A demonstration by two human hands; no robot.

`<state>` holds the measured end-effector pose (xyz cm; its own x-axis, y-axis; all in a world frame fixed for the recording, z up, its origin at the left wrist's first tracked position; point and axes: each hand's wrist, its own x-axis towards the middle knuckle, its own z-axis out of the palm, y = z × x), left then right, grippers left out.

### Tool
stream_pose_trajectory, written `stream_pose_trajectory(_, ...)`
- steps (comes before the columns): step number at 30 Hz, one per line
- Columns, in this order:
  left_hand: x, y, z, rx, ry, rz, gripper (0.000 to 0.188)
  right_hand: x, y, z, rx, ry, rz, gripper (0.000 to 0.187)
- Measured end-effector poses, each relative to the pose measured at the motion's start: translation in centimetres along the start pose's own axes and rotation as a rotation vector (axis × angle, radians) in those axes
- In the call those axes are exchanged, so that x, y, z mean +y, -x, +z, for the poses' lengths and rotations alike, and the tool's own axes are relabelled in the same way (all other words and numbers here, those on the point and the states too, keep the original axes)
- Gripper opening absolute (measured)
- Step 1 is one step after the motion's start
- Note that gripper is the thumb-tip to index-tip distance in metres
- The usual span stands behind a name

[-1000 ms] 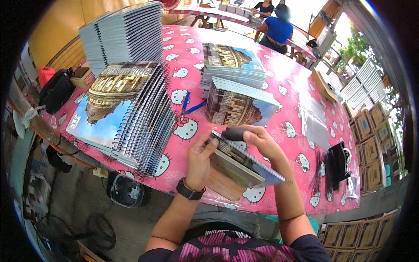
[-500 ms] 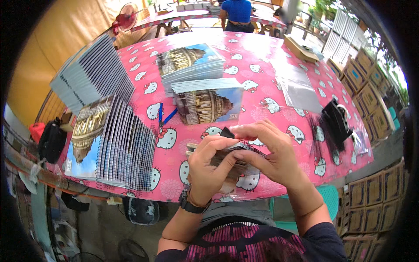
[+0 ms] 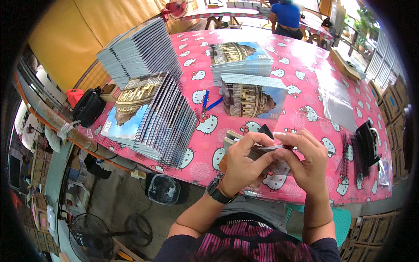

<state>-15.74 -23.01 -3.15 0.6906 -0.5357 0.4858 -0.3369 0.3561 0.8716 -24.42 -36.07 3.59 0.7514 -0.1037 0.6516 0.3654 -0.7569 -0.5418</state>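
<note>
Both hands meet over the near edge of the table, pinching a booklet (image 3: 277, 168) whose pages show edge-on between the fingers. My left hand (image 3: 244, 161), with a dark watch on its wrist, grips the left side with thumb and forefinger. On the other side, my right hand (image 3: 306, 156) is closed with its thumb and fingertips on the booklet's edge. A pointed black piece (image 3: 265, 129) sticks up behind the fingertips; what it belongs to is unclear. Fingers cover much of the booklet. Beyond the hands lie blue-handled pliers (image 3: 211, 104), their handles spread.
Coil-bound booklets form a tall pile (image 3: 163, 124) at left, with another pile (image 3: 139, 52) behind. Two stacks, a nearer one (image 3: 251, 100) and a farther one (image 3: 240, 65), stand mid-table. Clear plastic sheets (image 3: 336, 102), black coils (image 3: 349, 153) and a black object (image 3: 368, 142) lie right.
The view has swung left, so the table and booklets appear farther right. Both hands still pinch the booklet; the dark coil seen by the right fingers is now hidden.
</note>
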Motion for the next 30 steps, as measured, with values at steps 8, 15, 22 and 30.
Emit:
stream_pose_trajectory(8, 3.1, -2.3, -3.6, -0.252, -0.577, 0.383, 0.039, -1.8, -1.4, -0.1, -0.065, 0.000, -0.137, 0.053)
stream_pose_trajectory(15, 14.2, -4.5, -16.4, 0.745, -0.593, 0.693, 0.058, 2.7, -3.6, -2.7, 0.391, -0.184, 0.009, 0.058)
stream_pose_trajectory(22, 9.6, 1.4, -29.6, 0.760, -1.238, 0.061, 0.032, 14.8, -5.0, 2.4, 0.169, 0.192, 0.130, 0.031)
stream_pose_trajectory(30, 7.8, 2.0, -31.4, 0.734, -1.011, 0.123, 0.032, 19.5, -10.1, 6.7, -0.062, 0.608, 0.064, 0.039)
